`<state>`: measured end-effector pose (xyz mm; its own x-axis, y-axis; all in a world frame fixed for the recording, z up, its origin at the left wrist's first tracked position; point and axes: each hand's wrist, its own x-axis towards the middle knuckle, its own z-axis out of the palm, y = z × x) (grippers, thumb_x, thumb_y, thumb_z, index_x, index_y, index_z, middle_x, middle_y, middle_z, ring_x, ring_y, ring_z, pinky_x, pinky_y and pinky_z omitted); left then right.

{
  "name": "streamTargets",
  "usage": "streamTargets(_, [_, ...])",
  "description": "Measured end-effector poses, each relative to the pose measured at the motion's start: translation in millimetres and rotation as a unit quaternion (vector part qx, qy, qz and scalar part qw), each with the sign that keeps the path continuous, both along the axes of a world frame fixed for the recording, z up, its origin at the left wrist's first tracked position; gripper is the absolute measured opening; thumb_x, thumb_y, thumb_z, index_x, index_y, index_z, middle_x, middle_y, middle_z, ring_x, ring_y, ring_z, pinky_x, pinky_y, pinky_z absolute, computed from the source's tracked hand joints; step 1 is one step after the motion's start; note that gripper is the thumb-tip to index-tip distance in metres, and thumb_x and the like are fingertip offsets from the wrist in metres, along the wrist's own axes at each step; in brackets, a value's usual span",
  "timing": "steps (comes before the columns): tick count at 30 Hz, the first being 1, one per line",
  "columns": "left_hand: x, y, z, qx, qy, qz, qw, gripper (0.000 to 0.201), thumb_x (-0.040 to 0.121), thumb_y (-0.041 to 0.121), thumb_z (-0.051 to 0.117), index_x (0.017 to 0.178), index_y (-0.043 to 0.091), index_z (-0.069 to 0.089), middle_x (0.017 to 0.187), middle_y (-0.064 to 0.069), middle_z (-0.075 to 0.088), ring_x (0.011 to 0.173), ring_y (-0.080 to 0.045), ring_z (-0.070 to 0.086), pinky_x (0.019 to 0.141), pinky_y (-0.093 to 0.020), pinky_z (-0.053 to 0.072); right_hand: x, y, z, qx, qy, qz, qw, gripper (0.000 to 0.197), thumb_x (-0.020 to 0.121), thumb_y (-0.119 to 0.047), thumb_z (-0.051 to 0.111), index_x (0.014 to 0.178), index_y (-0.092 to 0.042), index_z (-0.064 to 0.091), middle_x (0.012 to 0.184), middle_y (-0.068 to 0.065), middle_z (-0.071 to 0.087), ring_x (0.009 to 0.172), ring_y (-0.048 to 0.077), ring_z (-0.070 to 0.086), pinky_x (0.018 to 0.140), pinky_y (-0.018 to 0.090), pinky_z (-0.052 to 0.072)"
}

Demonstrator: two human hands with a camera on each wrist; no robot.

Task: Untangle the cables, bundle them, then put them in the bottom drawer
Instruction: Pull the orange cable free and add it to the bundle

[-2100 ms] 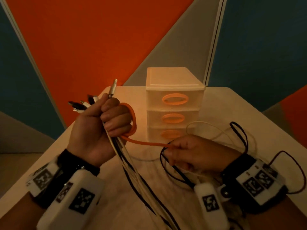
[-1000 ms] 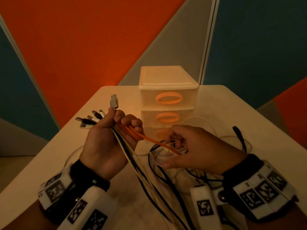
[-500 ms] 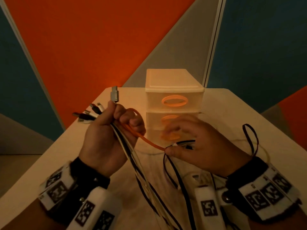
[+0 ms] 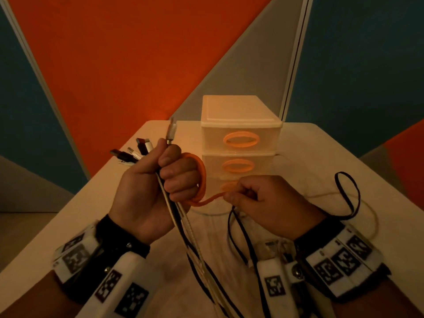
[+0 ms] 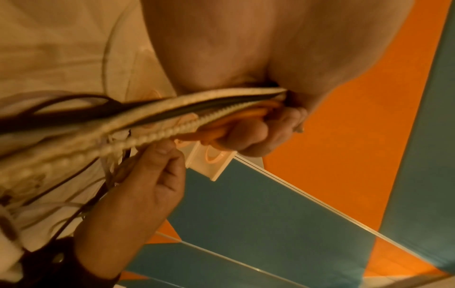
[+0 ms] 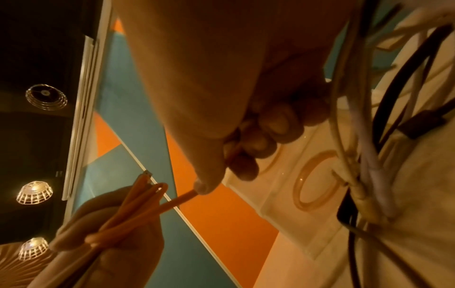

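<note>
My left hand [image 4: 158, 180] grips a bundle of white and black cables [image 4: 183, 228] upright, their plugs [image 4: 137, 152] sticking out above the fist. An orange cable [image 4: 202, 175] loops round the left fingers and runs right to my right hand [image 4: 247, 196], which pinches it between thumb and fingers. In the left wrist view the cable bundle [image 5: 172, 109] crosses the palm with the orange cable [image 5: 236, 115] under the fingers. In the right wrist view the orange cable [image 6: 177, 202] stretches from my right thumb to the left hand. The three-drawer unit [image 4: 239, 125] stands behind with every drawer shut; the bottom drawer is mostly hidden by my right hand.
Loose black cable [image 4: 348, 196] and thin white cable [image 4: 321, 195] lie looped on the white table [image 4: 321, 157] to the right of my right hand. More cable hangs down toward me between the wrists. The table edge and painted wall panels lie beyond.
The orange cable has gone round the left fingers in a loop. My right hand has dropped, closed to a pinch and pulled the orange strand taut to the right.
</note>
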<state>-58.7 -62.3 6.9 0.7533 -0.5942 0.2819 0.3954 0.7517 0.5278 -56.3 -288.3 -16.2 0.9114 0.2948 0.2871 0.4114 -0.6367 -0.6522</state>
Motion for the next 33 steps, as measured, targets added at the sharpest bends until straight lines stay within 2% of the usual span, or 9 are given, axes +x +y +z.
streamTargets(4, [-2,1,3,0.028,-0.020,-0.042,0.999,0.039,0.111,0.038,0.025,0.082,0.015,0.039,0.072,0.002,0.032,0.061,-0.011,0.030,0.057,-0.025,0.026,1,-8,2,-0.017,-0.016,-0.048,0.999,0.057,0.074,-0.082,0.054,0.065,-0.026,0.057,0.059,-0.011,0.060,0.057,0.007,0.058,0.062,0.042,0.054])
streamTargets(11, [0,-1,0,0.075,-0.025,-0.051,0.996,0.040,0.111,0.037,0.026,0.081,0.016,0.041,0.072,0.001,0.032,0.060,-0.013,0.029,0.057,-0.028,0.024,7,-13,5,0.036,-0.017,-0.028,0.999,0.015,0.098,-0.030,0.057,0.089,-0.022,0.067,0.085,-0.007,0.067,0.080,0.005,0.062,0.078,0.037,0.053])
streamTargets(16, [-2,-8,-2,0.146,-0.060,-0.066,0.985,0.036,0.108,0.032,0.035,0.075,0.017,0.033,0.072,-0.006,0.038,0.060,-0.020,0.038,0.058,-0.032,0.030,8,-7,2,0.082,-0.115,-0.146,0.979,0.036,0.080,-0.057,0.066,0.071,-0.022,0.066,0.060,-0.008,0.061,0.061,0.008,0.059,0.063,0.036,0.054])
streamTargets(19, [-8,-16,-6,0.237,-0.106,-0.065,0.964,0.038,0.104,0.033,0.037,0.071,0.015,0.040,0.087,-0.019,0.061,0.077,-0.030,0.062,0.072,-0.038,0.047,3,8,6,0.098,-0.110,-0.140,0.979,0.025,0.084,-0.046,0.071,0.073,-0.024,0.068,0.063,-0.012,0.062,0.064,0.002,0.061,0.061,0.024,0.049])
streamTargets(21, [-9,-20,-7,0.252,-0.085,-0.041,0.963,0.038,0.102,0.034,0.039,0.070,0.013,0.043,0.107,-0.026,0.065,0.099,-0.037,0.064,0.092,-0.045,0.051,-4,14,15,0.132,-0.127,-0.126,0.975,0.016,0.089,-0.033,0.071,0.077,-0.023,0.069,0.065,-0.013,0.065,0.065,-0.001,0.063,0.061,0.016,0.048])
streamTargets(23, [-7,-21,-5,0.222,-0.045,0.034,0.973,0.039,0.103,0.035,0.041,0.072,0.012,0.042,0.109,-0.024,0.065,0.104,-0.036,0.062,0.099,-0.047,0.050,-13,21,24,0.152,-0.126,-0.065,0.978,0.013,0.095,-0.025,0.065,0.086,-0.019,0.072,0.074,-0.010,0.070,0.071,0.002,0.068,0.067,0.021,0.056])
streamTargets(26, [-5,-18,-2,0.181,-0.005,0.136,0.974,0.041,0.107,0.040,0.033,0.076,0.014,0.041,0.100,-0.017,0.068,0.088,-0.028,0.065,0.077,-0.038,0.056,-26,37,27,-0.017,-0.143,0.025,0.989,0.025,0.098,-0.032,0.048,0.102,-0.020,0.070,0.096,-0.005,0.071,0.089,0.013,0.067,0.078,0.037,0.054])
streamTargets(28, [-7,-18,1,0.151,0.030,0.156,0.976,0.042,0.106,0.042,0.033,0.075,0.015,0.042,0.109,-0.019,0.069,0.096,-0.031,0.067,0.068,-0.035,0.055,-29,45,27,-0.122,-0.171,0.037,0.977,0.027,0.095,-0.035,0.047,0.101,-0.020,0.068,0.099,-0.003,0.068,0.090,0.015,0.064,0.073,0.032,0.047])
streamTargets(33, [-6,-15,2,0.087,0.075,0.195,0.974,0.044,0.105,0.042,0.036,0.071,0.016,0.045,0.093,-0.013,0.065,0.098,-0.029,0.071,0.080,-0.039,0.060,-18,45,45,-0.137,-0.151,0.062,0.977,0.026,0.095,-0.039,0.052,0.103,-0.023,0.070,0.097,-0.005,0.071,0.090,0.016,0.064,0.077,0.040,0.051])
